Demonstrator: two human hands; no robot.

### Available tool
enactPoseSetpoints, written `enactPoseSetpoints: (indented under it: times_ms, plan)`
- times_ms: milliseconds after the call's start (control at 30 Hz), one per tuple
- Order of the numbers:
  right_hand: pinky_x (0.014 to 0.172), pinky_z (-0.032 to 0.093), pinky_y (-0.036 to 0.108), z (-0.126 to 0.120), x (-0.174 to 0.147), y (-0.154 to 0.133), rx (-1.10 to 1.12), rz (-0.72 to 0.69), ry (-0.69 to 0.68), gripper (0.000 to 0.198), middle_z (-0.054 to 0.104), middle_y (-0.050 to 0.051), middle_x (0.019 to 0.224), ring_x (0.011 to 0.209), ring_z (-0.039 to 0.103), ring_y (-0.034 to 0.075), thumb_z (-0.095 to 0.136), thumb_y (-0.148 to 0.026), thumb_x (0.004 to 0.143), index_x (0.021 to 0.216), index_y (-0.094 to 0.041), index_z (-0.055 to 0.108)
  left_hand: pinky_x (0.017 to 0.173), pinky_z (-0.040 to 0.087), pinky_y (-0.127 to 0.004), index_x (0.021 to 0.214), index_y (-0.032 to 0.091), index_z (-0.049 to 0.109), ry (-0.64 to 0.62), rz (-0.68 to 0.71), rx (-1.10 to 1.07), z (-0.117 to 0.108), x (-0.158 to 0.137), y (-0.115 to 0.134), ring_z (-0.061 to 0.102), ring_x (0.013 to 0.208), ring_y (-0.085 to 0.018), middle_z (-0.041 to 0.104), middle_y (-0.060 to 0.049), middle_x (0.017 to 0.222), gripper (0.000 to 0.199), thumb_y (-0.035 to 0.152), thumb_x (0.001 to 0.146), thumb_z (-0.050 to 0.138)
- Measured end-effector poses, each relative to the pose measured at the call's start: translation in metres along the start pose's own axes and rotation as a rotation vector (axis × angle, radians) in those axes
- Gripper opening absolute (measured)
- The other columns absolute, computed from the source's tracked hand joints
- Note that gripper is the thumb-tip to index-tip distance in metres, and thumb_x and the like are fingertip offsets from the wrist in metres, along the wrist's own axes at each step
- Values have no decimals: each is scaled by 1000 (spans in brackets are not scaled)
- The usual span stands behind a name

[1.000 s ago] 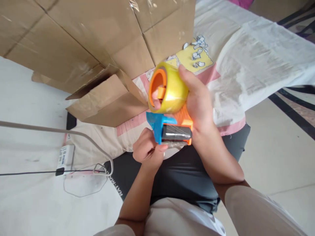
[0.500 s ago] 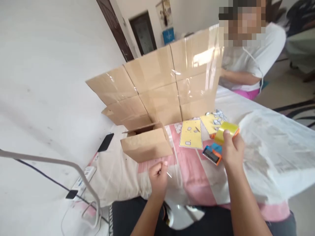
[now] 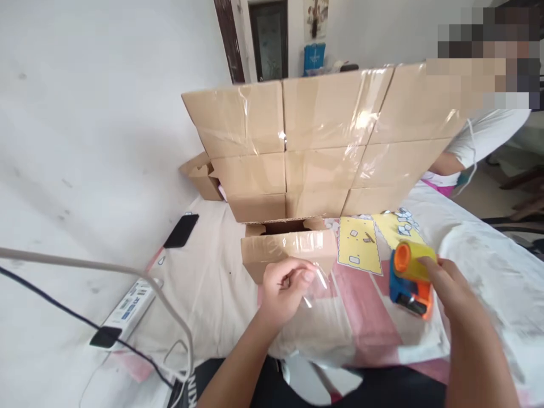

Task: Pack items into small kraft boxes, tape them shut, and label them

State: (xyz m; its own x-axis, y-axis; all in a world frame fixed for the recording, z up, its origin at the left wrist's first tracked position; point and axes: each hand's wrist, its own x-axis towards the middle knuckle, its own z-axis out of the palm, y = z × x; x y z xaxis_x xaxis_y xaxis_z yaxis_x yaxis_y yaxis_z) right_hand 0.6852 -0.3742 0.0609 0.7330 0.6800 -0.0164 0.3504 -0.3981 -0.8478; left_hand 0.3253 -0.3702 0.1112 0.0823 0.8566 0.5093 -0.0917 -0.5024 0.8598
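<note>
Left hand (image 3: 289,289) pinches a short clear tape strip (image 3: 318,286) between thumb and forefinger, other fingers curled in; strip hangs off to the right of the fingertips. Hand sits in front of the small open cardboard box (image 3: 289,249), overlapping its lower front edge in view; can't tell if it touches. Right hand (image 3: 457,289) grips the tape dispenser (image 3: 399,286) from its right side, thumb over the yellow tape roll (image 3: 420,262). Dispenser is blue and orange with a black roller, well to the right of the open box; can't tell whether its underside meets the cloth.

Open box stands on the pink-and-white cloth (image 3: 216,266), clear tape shining on its front, top opening facing up. Right behind it, a large panel of taped cardboard boxes (image 3: 325,113) rises in a grid, seams showing. Another small open carton (image 3: 204,178) at the panel's left end. Yellow printed sheet (image 3: 359,246) lies between open box and dispenser; a second yellow sheet (image 3: 393,226) beside it carries small white cutouts (image 3: 406,221). Far left: black phone (image 3: 182,231), white power strip (image 3: 135,300), grey cable (image 3: 106,266). Another person's white sleeve (image 3: 495,136) shows beyond the panel's right end.
</note>
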Motion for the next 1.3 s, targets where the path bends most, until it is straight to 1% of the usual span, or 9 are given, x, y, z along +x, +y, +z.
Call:
enactPoseSetpoints:
  times_ms: [133, 333, 433, 600, 800, 967, 1067, 1167, 1300]
  plan:
    - [101, 43, 62, 5, -75, -46, -271, -171, 339, 39, 64, 19, 112, 116, 59, 43, 61, -49, 72, 99, -21, 62, 47, 32, -24, 80, 22, 79, 125, -20, 16, -21, -12, -8, 41, 47, -10, 57, 2, 54, 29, 45, 94, 68]
    - [75, 46, 36, 64, -201, -85, 191, -197, -651, 40, 67, 6, 87, 82, 60, 23, 54, -58, 93, 95, -23, 72, 55, 42, -25, 74, 22, 78, 66, -20, -42, -28, -27, -23, 58, 56, -12, 68, 0, 61, 31, 40, 97, 66]
    - [65, 38, 32, 89, -224, -88, 350, -115, -876, 49, 54, 2, 70, 67, 48, 17, 49, -61, 98, 79, -21, 70, 55, 42, -24, 73, 20, 75, 24, -22, -49, -29, -33, -24, 58, 54, -11, 67, 1, 60, 30, 37, 96, 66]
    - [73, 44, 32, 91, -223, -99, 432, -290, -703, 26, 60, 3, 84, 81, 57, 18, 67, -39, 92, 74, -22, 65, 49, 37, -24, 65, 19, 67, 103, -82, 7, -32, -36, -26, 51, 49, -11, 56, 2, 52, 38, 44, 94, 66]
    - [84, 45, 47, 71, -211, -116, -64, -995, 19, 5, 61, 9, 101, 94, 57, 27, 71, -25, 90, 86, -27, 73, 51, 51, -26, 131, 19, 64, -55, -495, -123, -37, -22, -12, 59, 48, -15, 60, 4, 56, 57, 64, 101, 45]
    - [94, 47, 57, 41, -193, -129, -182, -1085, 302, 8, 64, 11, 103, 104, 61, 33, 65, -27, 94, 89, -27, 70, 49, 42, -25, 80, 21, 60, -114, -495, 57, -60, -14, 8, 54, 48, -13, 55, 3, 53, 47, 63, 99, 50]
    - [100, 48, 58, 14, -182, -143, -120, -1004, 477, 9, 65, 11, 111, 112, 65, 35, 64, -34, 95, 92, -27, 69, 53, 35, -25, 68, 21, 48, 146, -295, 242, -79, -11, 2, 44, 51, -10, 44, 6, 54, 42, 48, 96, 63]
    - [112, 37, 62, 1, -179, -159, -285, -1165, 540, 9, 66, 9, 123, 124, 62, 35, 62, -37, 95, 90, -30, 66, 68, 43, -26, 88, 22, 58, 553, -115, 365, -95, 1, -22, 57, 74, -13, 61, 2, 81, 21, 34, 87, 75]
    - [116, 34, 62, 11, -181, -177, -307, -1321, 296, 9, 61, 5, 131, 134, 54, 36, 57, -35, 96, 91, -35, 64, 99, 49, -37, 147, 30, 46, 366, -88, 365, -108, 21, -57, 52, 138, -27, 52, -10, 154, 66, 31, 87, 74]
